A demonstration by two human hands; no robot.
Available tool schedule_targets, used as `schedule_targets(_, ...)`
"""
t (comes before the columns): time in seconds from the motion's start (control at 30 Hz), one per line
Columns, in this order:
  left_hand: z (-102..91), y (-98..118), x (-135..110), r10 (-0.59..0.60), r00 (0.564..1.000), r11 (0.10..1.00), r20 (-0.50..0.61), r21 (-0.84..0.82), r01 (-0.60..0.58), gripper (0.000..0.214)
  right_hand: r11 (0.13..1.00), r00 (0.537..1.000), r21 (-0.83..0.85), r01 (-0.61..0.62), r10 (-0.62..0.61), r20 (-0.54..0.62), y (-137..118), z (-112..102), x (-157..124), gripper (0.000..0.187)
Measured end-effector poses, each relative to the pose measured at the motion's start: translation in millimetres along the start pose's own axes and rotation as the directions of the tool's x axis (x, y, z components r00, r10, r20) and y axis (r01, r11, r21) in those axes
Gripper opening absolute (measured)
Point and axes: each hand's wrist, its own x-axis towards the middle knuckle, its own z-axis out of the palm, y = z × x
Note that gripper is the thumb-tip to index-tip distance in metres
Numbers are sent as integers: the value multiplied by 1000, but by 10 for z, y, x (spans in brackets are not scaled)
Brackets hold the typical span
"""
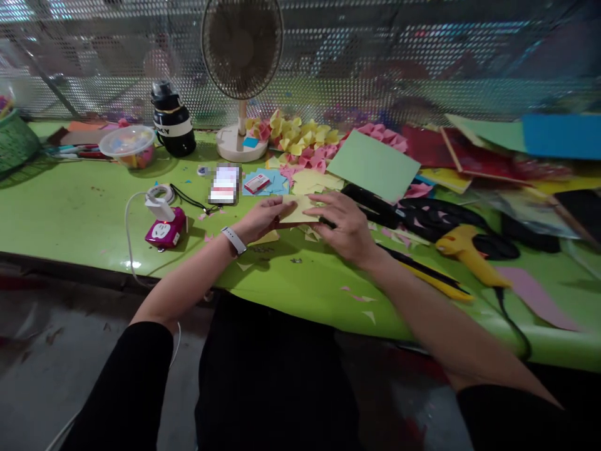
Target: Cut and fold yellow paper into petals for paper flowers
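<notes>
A small yellow paper square (pixel 297 209) lies on the green table (pixel 75 213) in front of me. My left hand (pixel 263 219) pinches its left edge, fingers pressed together on the paper. A white band is on that wrist. My right hand (pixel 345 227) rests over the paper's right side with fingers curled down, pressing it against the table. Loose yellow and blue paper squares (pixel 312 181) lie just behind the hands. Folded yellow and pink paper pieces (pixel 300 141) are heaped further back.
A desk fan (pixel 241 69) stands at the back centre, a black bottle (pixel 173 119) and a lidded plastic tub (pixel 128 145) to its left. A pink power adapter (pixel 165 229) with white cable lies left. A yellow glue gun (pixel 469 254), black tools and coloured card sheets (pixel 373 164) crowd the right.
</notes>
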Motion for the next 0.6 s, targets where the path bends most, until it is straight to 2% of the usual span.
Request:
schedule_targets(0.07, 11, -2, -9, -15, 1000, 1000, 19, -3, 15, 10, 990, 993, 131, -58, 70, -92, 27, 22, -14, 20)
schedule_targets(0.17, 30, -4, -21, -11, 999, 1000, 32, 20, 11, 15, 927, 965, 359, -108, 184, -185, 58, 83, -23, 32)
schedule_targets(0.27, 42, -3, -31, 1, 998, 999, 64, 42, -4, 30, 833, 931, 514, -205, 328, -160, 63, 110, -24, 43)
schedule_targets(0.37, 39, -14, -38, 42, 994, 997, 104, 67, -49, 45, 776, 917, 566, -279, 390, -82, 24, 82, -24, 45)
schedule_targets(0.6, 16, -101, -10, 122, 980, 981, 158, 130, -143, 42, 801, 931, 541, -256, 355, -86, -37, 33, -35, 47)
